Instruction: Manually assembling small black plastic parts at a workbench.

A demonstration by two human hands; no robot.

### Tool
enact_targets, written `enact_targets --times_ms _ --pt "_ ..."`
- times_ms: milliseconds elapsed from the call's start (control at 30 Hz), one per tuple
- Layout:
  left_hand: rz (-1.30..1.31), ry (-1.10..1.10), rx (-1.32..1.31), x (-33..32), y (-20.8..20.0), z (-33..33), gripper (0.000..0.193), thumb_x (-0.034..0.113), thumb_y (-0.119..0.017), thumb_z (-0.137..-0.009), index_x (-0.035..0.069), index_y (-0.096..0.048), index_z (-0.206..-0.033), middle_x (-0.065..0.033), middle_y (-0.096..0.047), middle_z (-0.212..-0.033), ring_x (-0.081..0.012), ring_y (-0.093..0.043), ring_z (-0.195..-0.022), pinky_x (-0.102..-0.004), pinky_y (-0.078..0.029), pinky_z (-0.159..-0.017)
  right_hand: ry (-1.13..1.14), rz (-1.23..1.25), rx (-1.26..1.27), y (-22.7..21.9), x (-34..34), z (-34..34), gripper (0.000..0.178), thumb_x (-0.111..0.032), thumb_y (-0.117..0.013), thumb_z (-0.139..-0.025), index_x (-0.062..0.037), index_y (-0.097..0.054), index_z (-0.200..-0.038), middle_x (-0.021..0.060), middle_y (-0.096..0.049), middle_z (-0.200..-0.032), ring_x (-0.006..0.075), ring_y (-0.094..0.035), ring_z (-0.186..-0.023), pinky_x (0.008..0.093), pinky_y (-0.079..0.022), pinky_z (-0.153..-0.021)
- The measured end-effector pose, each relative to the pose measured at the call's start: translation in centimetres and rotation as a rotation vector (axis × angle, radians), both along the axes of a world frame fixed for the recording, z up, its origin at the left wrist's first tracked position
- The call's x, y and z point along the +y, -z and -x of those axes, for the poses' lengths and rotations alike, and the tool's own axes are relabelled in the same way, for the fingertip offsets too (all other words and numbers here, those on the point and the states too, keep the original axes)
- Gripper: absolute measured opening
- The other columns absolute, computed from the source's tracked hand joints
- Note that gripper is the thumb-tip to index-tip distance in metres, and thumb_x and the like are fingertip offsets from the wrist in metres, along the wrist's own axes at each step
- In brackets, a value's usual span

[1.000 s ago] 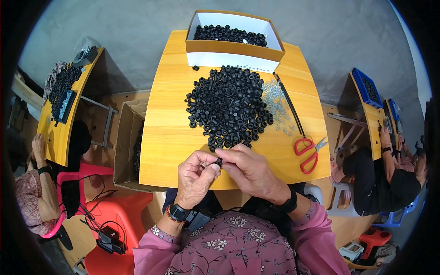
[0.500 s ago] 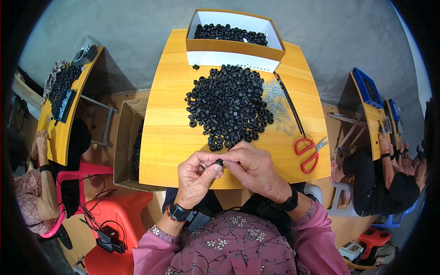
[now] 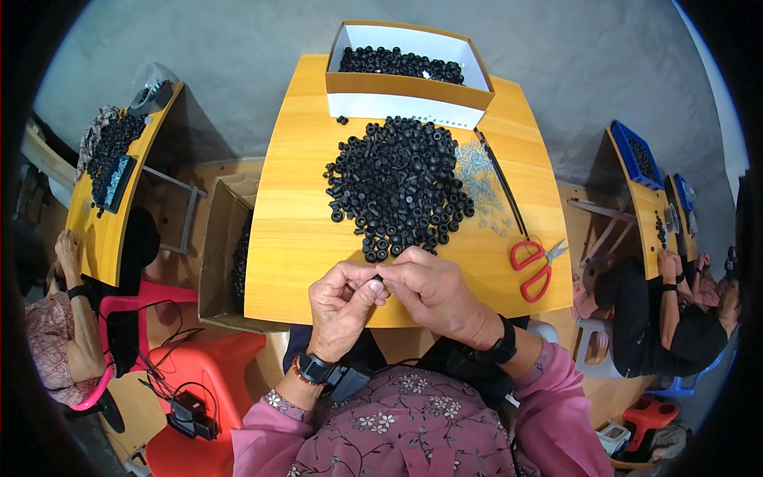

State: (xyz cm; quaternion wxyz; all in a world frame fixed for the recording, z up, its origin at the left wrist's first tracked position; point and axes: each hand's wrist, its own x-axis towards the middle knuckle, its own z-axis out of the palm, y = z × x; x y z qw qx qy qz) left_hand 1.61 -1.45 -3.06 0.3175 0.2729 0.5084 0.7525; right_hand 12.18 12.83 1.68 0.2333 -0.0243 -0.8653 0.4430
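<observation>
Just off the near edge of the pile, my left hand (image 3: 343,306) pinches a small round black rubber piece (image 3: 377,278) between thumb and fingers. My right hand (image 3: 433,294) meets it from the other side, its thumb and forefinger closed right at the piece; whatever sits between those fingertips is hidden. Beyond my hands lies a large heap of black rubber pieces (image 3: 397,183), some ring-shaped, some plug-like. Small shiny metal bits (image 3: 477,179) are scattered along the heap's right side.
Red-handled scissors (image 3: 532,266) and a thin black rod (image 3: 504,184) lie on the right of the yellow wooden table (image 3: 278,230). At the back stands a white and brown box (image 3: 409,82) of black pieces. A cardboard box (image 3: 208,254) is left of the table. Other people sit at both sides.
My hands stay together at about the same spot. The black piece shows less between my fingertips now, and the view has shifted slightly.
</observation>
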Motion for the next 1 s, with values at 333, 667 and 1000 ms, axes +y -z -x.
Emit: enact_targets --times_ms 333,667,1000 --pt "0.037 0.048 -0.106 0.1 -0.2 0.2 0.012 0.001 -0.067 -0.095 -0.003 -0.062 -0.105 -0.0097 -0.071 -0.089 -0.0130 -0.067 -0.078 -0.0279 -0.057 -0.076 0.012 -0.059 0.016 0.1 0.2 -0.1 0.022 -0.001 -0.063 -0.091 -0.0028 -0.066 -0.112 0.0105 -0.061 -0.086 0.0268 -0.066 -0.077 0.0351 -0.055 -0.067" --pt "-0.006 0.078 -0.133 0.0 0.0 0.4 0.011 -0.007 -0.063 -0.094 -0.004 -0.062 -0.105 -0.0104 -0.071 -0.094 -0.0128 -0.068 -0.083 -0.0279 -0.057 -0.079 0.018 -0.238 0.047 0.2 0.2 0.2 0.024 0.006 -0.066 -0.087 -0.0018 -0.068 -0.110 0.0099 -0.062 -0.086 0.0232 -0.067 -0.074 0.0318 -0.054 -0.062" --pt "0.035 0.064 -0.124 0.1 -0.2 0.4 0.010 0.002 -0.067 -0.095 -0.003 -0.064 -0.102 -0.0097 -0.071 -0.086 -0.0139 -0.068 -0.076 -0.0281 -0.059 -0.073 -0.068 -0.171 -0.012 -0.6 0.6 -0.2 0.031 0.007 -0.065 -0.087 -0.0023 -0.068 -0.117 0.0095 -0.061 -0.088 0.0227 -0.065 -0.076 0.0303 -0.053 -0.065"
